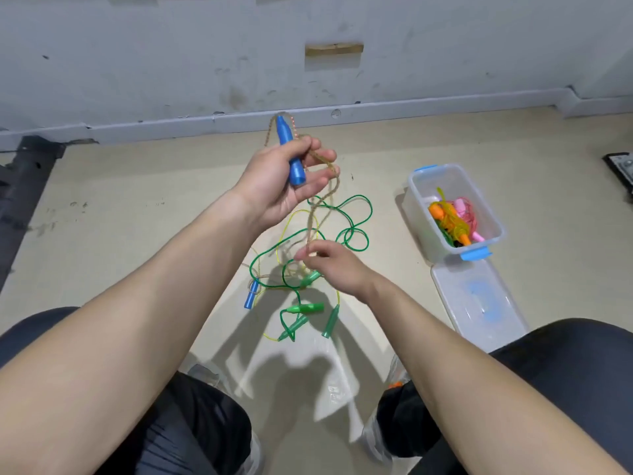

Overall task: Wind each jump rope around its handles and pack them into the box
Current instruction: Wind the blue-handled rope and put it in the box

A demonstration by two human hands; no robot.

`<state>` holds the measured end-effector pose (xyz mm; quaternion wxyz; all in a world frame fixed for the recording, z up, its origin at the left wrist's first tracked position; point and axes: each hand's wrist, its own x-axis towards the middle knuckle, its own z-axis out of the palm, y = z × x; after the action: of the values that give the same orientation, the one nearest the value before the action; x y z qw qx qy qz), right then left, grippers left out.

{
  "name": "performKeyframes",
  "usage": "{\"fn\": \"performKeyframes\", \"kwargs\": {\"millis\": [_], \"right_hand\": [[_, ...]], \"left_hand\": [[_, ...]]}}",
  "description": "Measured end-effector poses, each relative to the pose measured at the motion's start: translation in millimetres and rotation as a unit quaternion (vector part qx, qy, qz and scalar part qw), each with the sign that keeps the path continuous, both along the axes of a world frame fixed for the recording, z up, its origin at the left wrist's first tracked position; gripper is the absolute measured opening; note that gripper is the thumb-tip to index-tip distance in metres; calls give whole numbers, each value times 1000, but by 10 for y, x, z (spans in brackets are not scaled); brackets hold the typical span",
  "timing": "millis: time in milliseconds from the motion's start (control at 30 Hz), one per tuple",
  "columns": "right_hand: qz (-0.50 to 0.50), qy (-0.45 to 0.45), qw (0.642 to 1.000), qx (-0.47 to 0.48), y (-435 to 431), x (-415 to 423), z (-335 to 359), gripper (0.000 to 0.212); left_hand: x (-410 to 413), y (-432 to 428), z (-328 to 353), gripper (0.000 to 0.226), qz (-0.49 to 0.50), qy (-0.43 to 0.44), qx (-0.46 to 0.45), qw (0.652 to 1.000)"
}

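The box stands right of the tangled ropes, its lid lying just nearer.

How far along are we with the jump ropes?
Done: orange- and pink-handled ropes lie in the box. In hand: left hand grips one blue handle, right hand pinches its tan rope. Left: the second blue handle and green-handled ropes lie loose on the floor.

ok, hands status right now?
Left hand: grips blue handle.
Right hand: pinches rope.
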<state>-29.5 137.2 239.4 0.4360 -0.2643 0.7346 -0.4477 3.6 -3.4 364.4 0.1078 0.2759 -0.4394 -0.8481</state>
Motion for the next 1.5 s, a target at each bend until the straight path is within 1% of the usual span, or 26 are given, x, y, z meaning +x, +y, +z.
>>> {"fn": "performKeyframes", "kwargs": {"millis": [33, 67, 133, 233, 300, 400, 433, 500, 567, 633, 733, 800, 833, 900, 933, 967, 1033, 1100, 1133, 1200, 1233, 1267, 1333, 1400, 1433, 1500], "right_hand": [[10, 21, 1000, 16, -2, 3, -83, 13], [7, 34, 999, 29, 13, -5, -168, 14], [-12, 55, 997, 55, 99, -57, -309, 16], [-55, 73, 992, 93, 278, -169, -380, 14], [-97, 66, 990, 72, 319, -242, -341, 13], [-132, 189, 973, 28, 281, -425, -178, 14], [-151, 188, 970, 13, 265, -481, -79, 15], [-199, 86, 975, -37, 242, -559, 117, 16], [-234, -11, 968, -93, 222, -635, 286, 14], [-272, -42, 954, -121, 180, -721, 355, 12], [-333, -87, 931, -124, 62, -756, 297, 16], [-306, -97, 943, -82, -51, -698, 164, 31], [-264, -91, 959, -56, -111, -609, 108, 42], [-160, -75, 984, -24, -241, -402, -8, 72], [-111, -77, 991, -20, -312, -295, -51, 79], [-65, -86, 994, -20, -389, -198, -95, 77], [-5, -96, 995, -11, -502, -44, -165, 47], [-1, -64, 998, 23, -562, 45, -286, 17], [-2, -41, 998, 45, -535, 71, -370, 13], [7, -7, 996, 86, -387, 71, -546, 18], [5, -10, 995, 100, -275, 46, -621, 21], [-10, -34, 993, 111, -158, 9, -647, 23], [-63, -93, 987, 117, 38, -109, -611, 25], [-107, -119, 983, 94, 143, -244, -444, 26], [-110, -126, 983, 72, 151, -323, -339, 25], [-107, -143, 984, 25, 94, -454, -24, 25]], "left_hand": [[-4, -31, 4, 16, 19, 1, -1, 1000], [-3, -81, -3, 15, 44, -1, -6, 999], [22, -220, -42, 12, 96, -9, -24, 995], [98, -414, -178, 10, 151, -48, -75, 984], [161, -487, -308, 7, 167, -76, -113, 976], [255, -579, -457, 6, 204, -111, -124, 965], [286, -618, -477, 7, 221, -118, -106, 962], [339, -694, -474, 9, 248, -115, -41, 961], [352, -708, -398, 15, 238, -87, 32, 967], [301, -643, -249, 23, 189, -59, 67, 978], [148, -444, 53, 25, 94, -34, 65, 993], [32, -314, 220, 24, 45, -21, 68, 996], [-19, -256, 282, 25, 30, -16, 69, 997], [-111, -160, 369, 22, 17, -6, 77, 997], [-146, -121, 397, 20, 15, -2, 82, 996], [-169, -95, 416, 18, 14, 0, 84, 996], [-200, -90, 421, 13, 22, -1, 79, 997], [-208, -153, 410, 11, 49, 4, 69, 996], [-203, -217, 393, 12, 69, 5, 60, 996], [-178, -395, 313, 12, 108, -2, 6, 994], [-152, -495, 248, 11, 127, -14, -39, 991], [-121, -592, 160, 9, 143, -26, -91, 985], [-36, -738, -70, 8, 155, -46, -226, 961], [78, -782, -345, 4, 101, -66, -356, 927], [135, -769, -498, 4, 48, -82, -399, 912], [239, -677, -810, 7, -71, -118, -448, 883]]}}
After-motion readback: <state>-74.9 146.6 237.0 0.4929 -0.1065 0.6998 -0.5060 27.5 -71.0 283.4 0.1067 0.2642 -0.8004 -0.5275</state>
